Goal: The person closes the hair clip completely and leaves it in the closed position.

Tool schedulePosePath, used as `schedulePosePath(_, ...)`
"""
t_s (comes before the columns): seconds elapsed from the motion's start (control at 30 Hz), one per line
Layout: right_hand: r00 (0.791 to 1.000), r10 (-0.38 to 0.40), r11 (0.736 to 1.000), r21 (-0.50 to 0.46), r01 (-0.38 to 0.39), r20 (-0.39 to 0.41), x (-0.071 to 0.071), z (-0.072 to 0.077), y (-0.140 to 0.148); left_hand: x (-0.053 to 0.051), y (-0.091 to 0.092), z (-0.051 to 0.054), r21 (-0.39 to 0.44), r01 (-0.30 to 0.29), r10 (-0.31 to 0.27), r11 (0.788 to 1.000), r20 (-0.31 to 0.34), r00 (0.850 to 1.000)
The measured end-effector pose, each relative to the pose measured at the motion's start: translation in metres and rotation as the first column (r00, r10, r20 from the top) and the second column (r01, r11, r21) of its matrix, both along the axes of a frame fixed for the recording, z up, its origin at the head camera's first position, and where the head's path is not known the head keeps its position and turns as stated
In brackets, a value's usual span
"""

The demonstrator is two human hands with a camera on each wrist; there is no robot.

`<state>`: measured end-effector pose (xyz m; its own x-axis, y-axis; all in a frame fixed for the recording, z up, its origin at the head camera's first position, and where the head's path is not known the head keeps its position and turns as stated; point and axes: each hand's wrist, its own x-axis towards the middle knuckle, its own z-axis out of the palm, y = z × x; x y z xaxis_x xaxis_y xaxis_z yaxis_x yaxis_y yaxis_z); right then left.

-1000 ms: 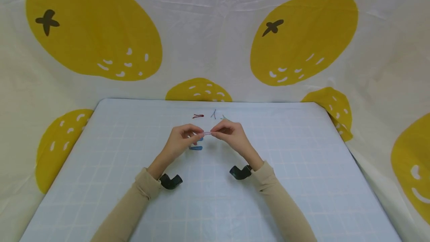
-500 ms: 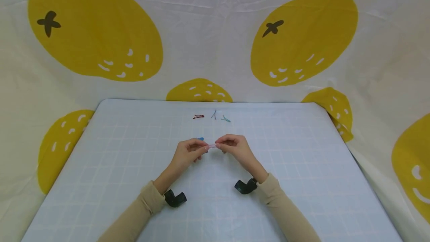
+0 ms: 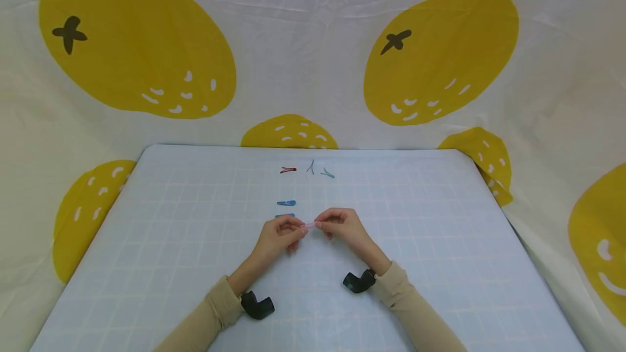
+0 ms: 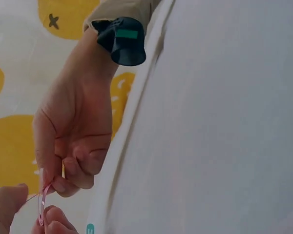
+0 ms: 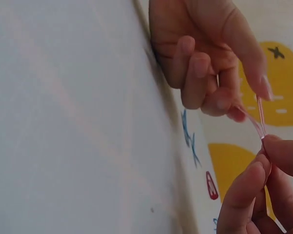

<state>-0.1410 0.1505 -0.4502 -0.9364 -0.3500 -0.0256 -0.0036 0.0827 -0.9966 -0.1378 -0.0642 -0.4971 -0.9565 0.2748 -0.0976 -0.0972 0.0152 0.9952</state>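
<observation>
Between both hands is a small pink hair clip (image 3: 310, 225), held above the table at its middle. My left hand (image 3: 275, 239) pinches one end with thumb and fingers. The opposite end is pinched by my right hand (image 3: 348, 228). In the left wrist view the pink clip (image 4: 42, 207) shows its two parts spread apart, with the right hand (image 4: 75, 131) above it. The right wrist view shows the spread clip (image 5: 261, 117) between the left hand (image 5: 210, 53) and the right fingers (image 5: 249, 195). Two blue clips (image 3: 286, 203) (image 3: 285, 215) lie just beyond the left hand.
Towards the far edge of the table (image 3: 195, 287) lie a dark red clip (image 3: 288, 169), a blue clip (image 3: 311, 167) and a green clip (image 3: 328, 173), in a loose row. A white cloth with yellow shapes (image 3: 303, 58) hangs behind the table.
Both hands have moved nearer the body and slightly right, carrying the pink clip. The blue clips and the green clip, earlier partly covered by the hands, show more fully.
</observation>
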Motion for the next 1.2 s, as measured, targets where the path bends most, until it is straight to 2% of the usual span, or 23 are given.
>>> schedulePosePath(0.17, 1.000, 0.007, 1.000, 0.012, -0.007, -0.006, -0.001, -0.010, -0.001, -0.001, 0.000, -0.011, 0.001, 0.029, -0.029, 1.000, -0.060, 0.998)
schedulePosePath(0.3, 1.000, 0.015, 1.000, 0.014, -0.015, -0.023, -0.001, -0.018, 0.000, 0.000, 0.000, -0.014, -0.030, 0.051, -0.054, 0.998, -0.125, 0.991)
schedulePosePath(0.43, 0.999, 0.029, 1.000, -0.010, -0.030, -0.041, 0.000, -0.023, 0.001, 0.001, -0.001, -0.015, -0.069, 0.056, -0.066, 0.996, -0.153, 0.986)
schedulePosePath(0.8, 0.995, 0.059, 0.998, -0.003, -0.060, -0.075, 0.001, -0.029, 0.002, -0.001, -0.001, -0.019, -0.109, 0.046, -0.062, 0.993, -0.148, 0.987)
schedulePosePath(1.03, 0.991, 0.058, 0.998, 0.004, -0.058, -0.121, 0.002, -0.027, 0.003, -0.001, -0.002, -0.018, -0.073, 0.059, -0.069, 0.996, -0.143, 0.987)
schedulePosePath(1.2, 0.989, 0.062, 0.998, -0.006, -0.063, -0.132, 0.002, -0.028, 0.003, -0.001, -0.001, -0.017, -0.081, 0.054, -0.065, 0.995, -0.138, 0.988)
